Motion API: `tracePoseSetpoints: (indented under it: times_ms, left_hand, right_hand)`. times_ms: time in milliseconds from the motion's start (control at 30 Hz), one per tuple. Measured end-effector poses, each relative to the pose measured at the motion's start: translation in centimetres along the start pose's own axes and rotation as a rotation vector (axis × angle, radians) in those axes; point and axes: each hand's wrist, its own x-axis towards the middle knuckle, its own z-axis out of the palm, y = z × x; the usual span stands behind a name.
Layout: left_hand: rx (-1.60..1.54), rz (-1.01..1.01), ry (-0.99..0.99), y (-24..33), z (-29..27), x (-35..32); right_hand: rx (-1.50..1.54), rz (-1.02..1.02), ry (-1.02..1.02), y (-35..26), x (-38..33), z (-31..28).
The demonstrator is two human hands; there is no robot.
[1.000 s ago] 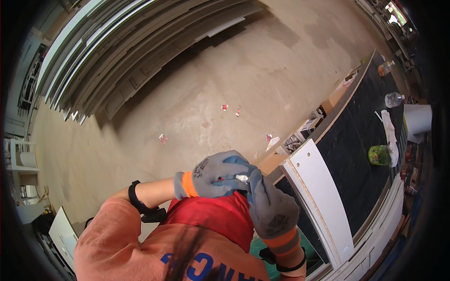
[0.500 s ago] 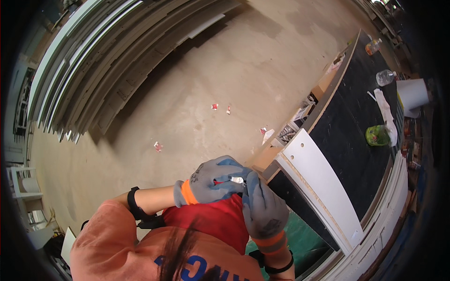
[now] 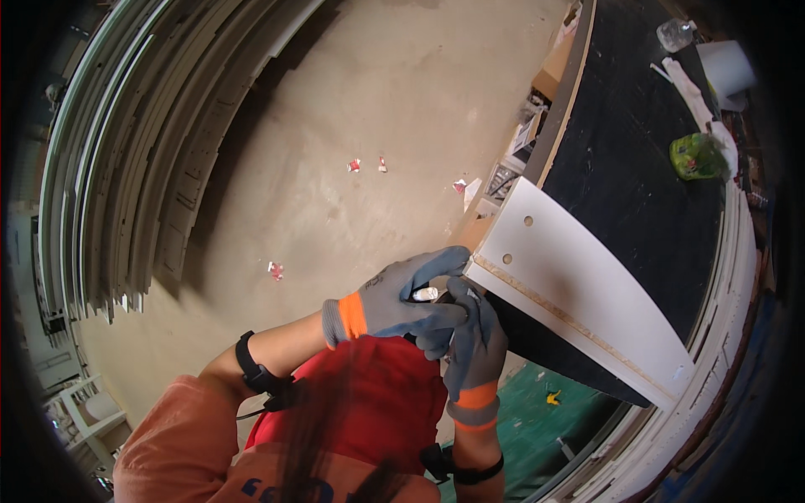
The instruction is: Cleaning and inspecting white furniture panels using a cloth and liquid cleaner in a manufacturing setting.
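My left hand (image 3: pixel 412 293), in a grey-blue glove with an orange cuff, is closed around a small white piece (image 3: pixel 425 294) whose kind I cannot make out. Its index finger reaches to the near-left corner of a white board (image 3: pixel 579 268) that has two round holes and a raw chipboard edge. Just right of it, my right hand (image 3: pixel 476 339), gloved the same way, has its fingers bent together against the left fingers. Whatever the right fingers pinch is hidden. The board lies over the edge of a black-topped bench (image 3: pixel 625 126).
Long panels (image 3: pixel 126 168) are stacked at the left. On the bench stand a green container (image 3: pixel 698 157), a clear bottle (image 3: pixel 674 35) and a white bucket (image 3: pixel 728 71). Open boxes (image 3: pixel 511 159) sit beneath the bench edge. Red-and-white scraps (image 3: pixel 276 271) lie on the floor.
Both hands have come closer to the board's corner, and my left index finger now reaches it. The red bit seen earlier in my left hand no longer shows. The view has turned.
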Motion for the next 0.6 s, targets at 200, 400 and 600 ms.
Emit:
tracePoseSetpoints:
  times_ms: [200, 400, 600]
  left_hand:
    - [0.245, 0.195, -0.066, -1.7, -1.0, 1.8]
    - [0.288, 0.262, -0.053, -1.3, -1.1, 1.8]
    - [0.305, 0.237, -0.077, -1.3, -1.4, 2.0]
  right_hand:
    - [0.228, 0.193, 0.043, 0.0, 1.0, 1.3]
    - [0.191, 0.238, -0.069, -0.9, 0.8, 0.9]
    - [0.211, 0.244, 0.009, -1.2, 0.8, 1.8]
